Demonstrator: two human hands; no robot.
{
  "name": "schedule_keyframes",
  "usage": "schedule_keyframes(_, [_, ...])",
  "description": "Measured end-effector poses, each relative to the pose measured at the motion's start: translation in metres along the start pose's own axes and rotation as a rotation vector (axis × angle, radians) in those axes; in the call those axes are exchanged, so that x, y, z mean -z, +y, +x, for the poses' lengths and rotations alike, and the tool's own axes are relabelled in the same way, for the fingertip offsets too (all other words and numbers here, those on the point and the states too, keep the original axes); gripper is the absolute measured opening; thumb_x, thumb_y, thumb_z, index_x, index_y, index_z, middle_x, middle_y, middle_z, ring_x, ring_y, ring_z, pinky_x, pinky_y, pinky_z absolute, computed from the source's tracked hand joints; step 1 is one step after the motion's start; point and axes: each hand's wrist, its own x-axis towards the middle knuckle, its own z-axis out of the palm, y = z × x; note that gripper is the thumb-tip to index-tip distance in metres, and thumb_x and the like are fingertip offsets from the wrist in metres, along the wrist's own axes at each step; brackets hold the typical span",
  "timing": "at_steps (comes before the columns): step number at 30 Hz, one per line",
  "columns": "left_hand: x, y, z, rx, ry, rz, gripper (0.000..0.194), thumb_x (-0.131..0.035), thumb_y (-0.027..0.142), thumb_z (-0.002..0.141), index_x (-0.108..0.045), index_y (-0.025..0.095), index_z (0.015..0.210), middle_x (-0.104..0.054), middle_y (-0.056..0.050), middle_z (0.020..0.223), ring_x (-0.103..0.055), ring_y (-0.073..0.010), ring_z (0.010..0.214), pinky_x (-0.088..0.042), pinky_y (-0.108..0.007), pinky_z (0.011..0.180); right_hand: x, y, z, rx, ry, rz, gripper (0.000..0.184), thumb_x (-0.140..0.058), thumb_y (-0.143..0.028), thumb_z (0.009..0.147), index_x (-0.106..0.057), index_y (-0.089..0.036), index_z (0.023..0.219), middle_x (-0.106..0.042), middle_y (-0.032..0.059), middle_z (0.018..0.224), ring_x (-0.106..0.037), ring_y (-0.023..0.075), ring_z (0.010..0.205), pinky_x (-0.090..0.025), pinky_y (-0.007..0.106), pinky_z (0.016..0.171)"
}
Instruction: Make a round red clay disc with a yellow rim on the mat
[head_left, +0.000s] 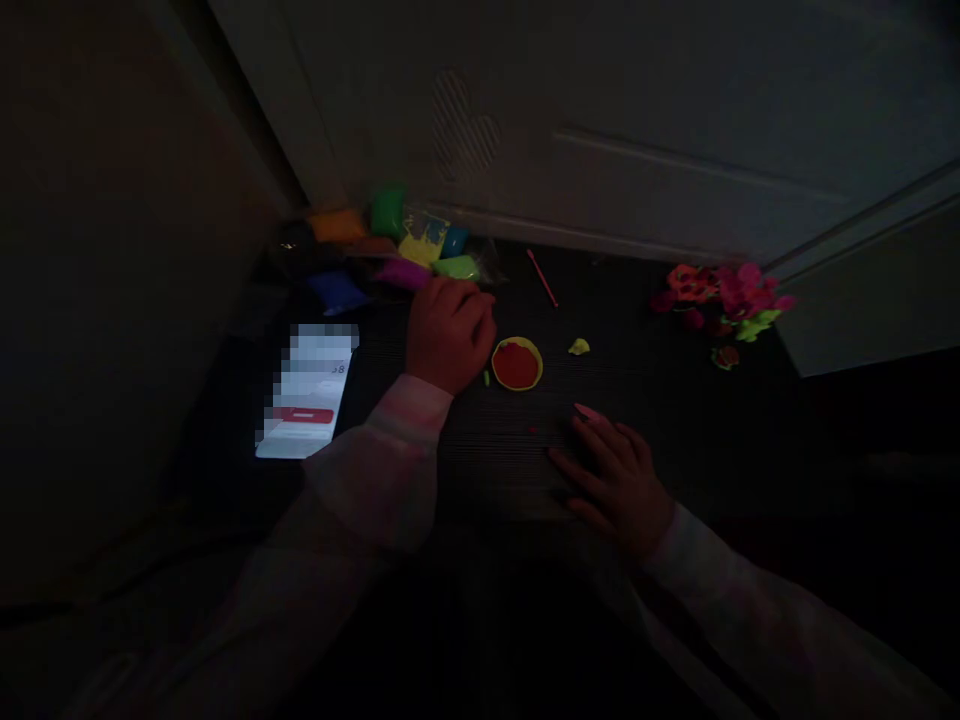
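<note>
Scene very dark; detail limited.

Clay disc [517,364]: flat, round, red centre with a yellow-green rim, matte and soft-looking. Lies on the dark table [645,420], which shows a fine ribbed grain. Disc sits between the two hands, closer to the left one.

Left hand [450,333]: knuckles up, fingers curled loosely under, resting on the table just left of the disc; fingertips close to the disc's edge, contact not resolvable. Cannot tell whether anything is held beneath the palm. A tiny green crumb [486,378] lies by the hand's lower right edge.

Right hand [611,480]: lying flat, fingers spread and slack, gripping nothing. It is below and right of the disc, apart from it. A small red speck [533,429] lies between this hand and the disc.

Green lump [578,347]: small, irregular, just right of the disc, not touching it.

Stick [541,278]: thin, pinkish-red, straight, lying diagonally above the disc.

Clay bags [390,245]: cluster of glossy pouches, green, orange, yellow, blue, purple, behind the left hand against the wall.

Flowers [720,295]: heap of pink, red and green modelled shapes, far right, well apart from both hands.

Phone [311,390]: lit screen, left of the left forearm.

Sleeves pale, soft knit.
</note>
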Motion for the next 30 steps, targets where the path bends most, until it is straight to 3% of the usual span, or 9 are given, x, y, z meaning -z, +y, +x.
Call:
schedule_keyframes(4, [-0.0020, -0.0007, -0.0005, 0.021, -0.015, -0.020, 0.015, -0.045, 0.019, 0.078, -0.060, 0.017, 0.083, -0.058, -0.007, 0.082, -0.049, -0.0211, 0.085, -0.040, -0.036, 0.076, -0.0002, 0.0004, -0.0016, -0.075, -0.008, -0.031, 0.045, -0.041, -0.042, 0.080, -0.043, -0.023, 0.122, -0.020, 0.0126, 0.139, -0.026, 0.0275, 0.122, -0.022, 0.048, 0.094])
schedule_keyframes(9, [-0.0020, -0.0006, 0.0010, 0.062, -0.047, -0.037, 0.014, -0.044, 0.018, 0.079, -0.058, 0.017, 0.083, -0.057, -0.007, 0.085, -0.049, -0.0218, 0.088, -0.038, -0.038, 0.078, 0.0001, 0.0013, -0.0038, -0.038, -0.033, -0.012, 0.045, -0.043, -0.042, 0.079, -0.042, -0.026, 0.122, -0.012, 0.0105, 0.142, -0.023, 0.0287, 0.124, -0.022, 0.049, 0.093])
schedule_keyframes(13, [-0.0019, -0.0016, 0.0011, 0.069, -0.068, -0.052, 0.014, -0.043, 0.019, 0.080, -0.057, 0.017, 0.083, -0.057, -0.007, 0.086, -0.049, -0.0226, 0.089, -0.038, -0.040, 0.078, 0.0003, 0.0003, -0.0046, -0.085, -0.015, -0.031, 0.047, -0.042, -0.041, 0.079, -0.040, -0.024, 0.123, -0.017, 0.0119, 0.141, -0.025, 0.0283, 0.123, -0.021, 0.049, 0.093])
schedule_keyframes(18, [-0.0022, -0.0041, -0.0001, 0.047, -0.036, -0.027, 0.014, -0.043, 0.019, 0.080, -0.057, 0.017, 0.084, -0.056, -0.007, 0.086, -0.049, -0.0222, 0.088, -0.039, -0.040, 0.077, 0.0014, -0.0013, -0.0032, 0.009, -0.004, 0.002, 0.047, -0.046, -0.045, 0.076, -0.045, -0.028, 0.119, -0.023, 0.0105, 0.139, -0.025, 0.0292, 0.123, -0.022, 0.049, 0.093])
schedule_keyframes(22, [-0.0005, -0.0041, 0.0003, 0.007, 0.022, 0.031, 0.013, -0.045, 0.019, 0.078, -0.058, 0.018, 0.082, -0.056, -0.006, 0.083, -0.050, -0.0213, 0.085, -0.041, -0.039, 0.075, 0.0020, 0.0010, -0.0005, -0.054, -0.001, -0.026, 0.049, -0.042, -0.048, 0.078, -0.043, -0.026, 0.122, -0.028, 0.0143, 0.136, -0.028, 0.0277, 0.121, -0.021, 0.049, 0.093])
schedule_keyframes(26, [0.0019, -0.0035, 0.0011, -0.046, 0.054, 0.071, 0.012, -0.047, 0.019, 0.077, -0.058, 0.019, 0.082, -0.058, -0.005, 0.081, -0.052, -0.0206, 0.082, -0.042, -0.037, 0.073, 0.0026, 0.0035, 0.0023, 0.051, -0.006, -0.016, 0.049, -0.041, -0.050, 0.078, -0.043, -0.027, 0.121, -0.033, 0.0139, 0.133, -0.029, 0.0278, 0.120, -0.021, 0.048, 0.093])
schedule_keyframes(30, [0.0040, -0.0024, 0.0018, -0.070, 0.042, 0.101, 0.011, -0.047, 0.020, 0.077, -0.058, 0.021, 0.081, -0.058, -0.005, 0.080, -0.052, -0.0201, 0.081, -0.043, -0.037, 0.073, 0.0026, 0.0055, 0.0036, -0.042, 0.015, -0.022, 0.050, -0.039, -0.052, 0.078, -0.045, -0.026, 0.120, -0.033, 0.0143, 0.133, -0.030, 0.0288, 0.120, -0.020, 0.049, 0.093])
